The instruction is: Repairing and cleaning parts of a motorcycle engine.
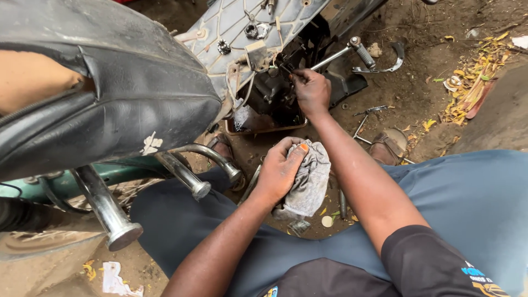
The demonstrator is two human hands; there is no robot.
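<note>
Rag in grey cloth sits bunched in the left hand, whose fingers curl closed over its top edge while the rest hangs loose below the palm. This hand is held low, below the engine and over the person's lap.

Above it, the right hand reaches up into the engine, fingers pinched together around a small dark part at the opening; what that part is cannot be told. The hand is greasy and nearly closed.

Just right of the engine a metal lever with a ribbed rubber end sticks out, and past it a curved metal piece lies on the dirt. Below the engine sits a shallow tray, partly hidden. Left of the engine spreads the black seat, cracked and worn, with chrome tubes and a round-ended bar beneath it. Well right of the engine, yellow leaves litter the ground, and a sandal shows near the right forearm. A thin metal tool lies on the soil between the sandal and the engine.
</note>
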